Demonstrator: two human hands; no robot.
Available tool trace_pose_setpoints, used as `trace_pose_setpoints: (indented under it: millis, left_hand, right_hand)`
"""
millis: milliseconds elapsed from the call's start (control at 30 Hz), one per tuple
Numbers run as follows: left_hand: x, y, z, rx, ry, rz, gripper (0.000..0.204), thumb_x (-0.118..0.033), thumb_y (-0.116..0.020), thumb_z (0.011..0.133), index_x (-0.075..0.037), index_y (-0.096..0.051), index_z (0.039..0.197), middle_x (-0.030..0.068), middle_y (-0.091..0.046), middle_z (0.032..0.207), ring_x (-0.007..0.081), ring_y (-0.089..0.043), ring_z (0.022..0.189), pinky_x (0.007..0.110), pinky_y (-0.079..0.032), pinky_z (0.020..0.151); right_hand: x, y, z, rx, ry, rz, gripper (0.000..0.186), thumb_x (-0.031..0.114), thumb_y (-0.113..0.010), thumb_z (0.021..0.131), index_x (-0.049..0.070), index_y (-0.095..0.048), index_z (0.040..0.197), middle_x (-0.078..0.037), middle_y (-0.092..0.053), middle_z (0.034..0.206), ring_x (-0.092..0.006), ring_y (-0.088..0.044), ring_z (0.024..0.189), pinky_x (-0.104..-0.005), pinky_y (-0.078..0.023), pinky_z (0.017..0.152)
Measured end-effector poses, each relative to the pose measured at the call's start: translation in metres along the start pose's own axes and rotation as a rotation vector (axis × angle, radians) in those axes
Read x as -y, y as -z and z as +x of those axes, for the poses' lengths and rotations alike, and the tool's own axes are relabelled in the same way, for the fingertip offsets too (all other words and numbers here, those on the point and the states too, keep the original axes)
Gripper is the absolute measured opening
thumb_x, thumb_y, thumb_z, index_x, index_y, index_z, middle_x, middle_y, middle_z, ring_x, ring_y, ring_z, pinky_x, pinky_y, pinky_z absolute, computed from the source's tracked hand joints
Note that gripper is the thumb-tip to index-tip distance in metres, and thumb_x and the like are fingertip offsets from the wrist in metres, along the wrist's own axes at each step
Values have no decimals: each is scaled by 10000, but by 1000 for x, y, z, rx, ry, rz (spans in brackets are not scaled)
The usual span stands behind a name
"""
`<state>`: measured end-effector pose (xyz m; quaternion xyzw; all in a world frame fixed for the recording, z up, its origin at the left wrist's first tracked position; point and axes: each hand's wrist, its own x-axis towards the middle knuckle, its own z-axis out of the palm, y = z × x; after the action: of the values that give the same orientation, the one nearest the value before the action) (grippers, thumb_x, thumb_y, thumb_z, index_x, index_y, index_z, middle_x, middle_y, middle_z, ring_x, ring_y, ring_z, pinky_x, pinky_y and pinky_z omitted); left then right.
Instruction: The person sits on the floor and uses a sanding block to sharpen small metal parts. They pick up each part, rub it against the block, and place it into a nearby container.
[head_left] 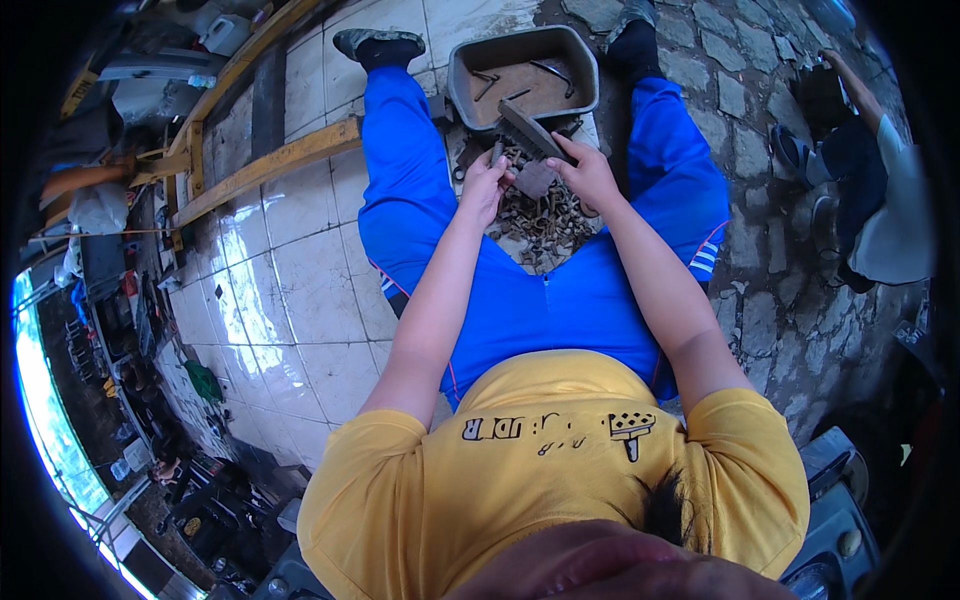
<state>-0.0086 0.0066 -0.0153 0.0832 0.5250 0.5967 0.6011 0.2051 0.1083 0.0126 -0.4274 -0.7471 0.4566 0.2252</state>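
My right hand (585, 175) grips a long grey brush-like tool (530, 128), angled up toward the tray. My left hand (485, 183) pinches a small dark cylindrical metal piece (498, 150), close to that tool's side. A flat greyish piece (532, 183) lies just below the tool. Beneath and between my hands, a heap of rusty bolts and small metal parts (555, 225) covers the floor between my legs. A grey plastic tray (590, 75) stands beyond my hands with a few metal tools (550, 75) inside.
Yellow wooden beams (265, 168) run across the tiled floor (300, 290) at left, beside a cluttered bench and shelves (105, 330). Another person (890, 200) in a light shirt is at the right on the stone paving (760, 330), near dark equipment.
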Motion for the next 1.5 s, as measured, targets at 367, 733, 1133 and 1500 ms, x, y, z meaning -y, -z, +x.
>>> trace_pose_setpoints:
  millis: [367,733,1133,1500]
  left_hand:
    - [-5,-4,-6,-85,64,24,227,-272,-478,1128,-88,-569,1225,-28,-536,805,78,-485,562,283,-534,667]
    - [11,4,9,-22,-41,214,285,-273,-498,1140,-64,-582,1315,-15,-562,870,83,-503,642,284,-505,674]
    - [7,3,5,-88,-128,462,415,-241,-542,1115,-44,-592,1477,-46,-587,942,56,-489,704,245,-453,654]
    - [6,-8,-1,-165,-135,474,366,-232,-571,1082,-63,-663,1394,-12,-627,870,95,-517,672,298,-458,623]
  right_hand:
    - [10,0,-2,39,-6,-51,594,271,-818,892,100,-658,1437,-195,-719,1173,-390,-687,1097,-442,-539,952]
    - [13,3,-2,-9,4,-196,574,288,-815,891,143,-673,1428,-153,-722,1141,-372,-698,1055,-440,-555,907]
    - [11,1,-1,-103,177,-270,556,227,-824,903,135,-673,1430,-150,-716,1072,-365,-702,951,-427,-556,846]
    - [12,-2,-2,-62,-26,-413,546,212,-824,888,94,-686,1403,-170,-720,1104,-382,-704,982,-443,-557,866]
